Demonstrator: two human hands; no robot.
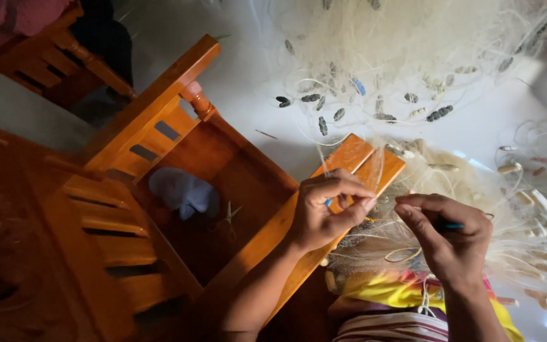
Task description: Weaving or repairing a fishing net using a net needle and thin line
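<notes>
My left hand pinches fine white fishing net line against the arm of a wooden chair, with a small blue piece showing between the fingers. My right hand is closed around a slim dark teal tool and pinches the same thread just right of the left hand. A bundle of net with pale floats lies under and beyond both hands.
A blue cloth lies on the chair seat. Dark sinkers are strung through the net spread on the white floor. Another wooden chair stands at the upper left. Yellow and striped cloth covers my lap.
</notes>
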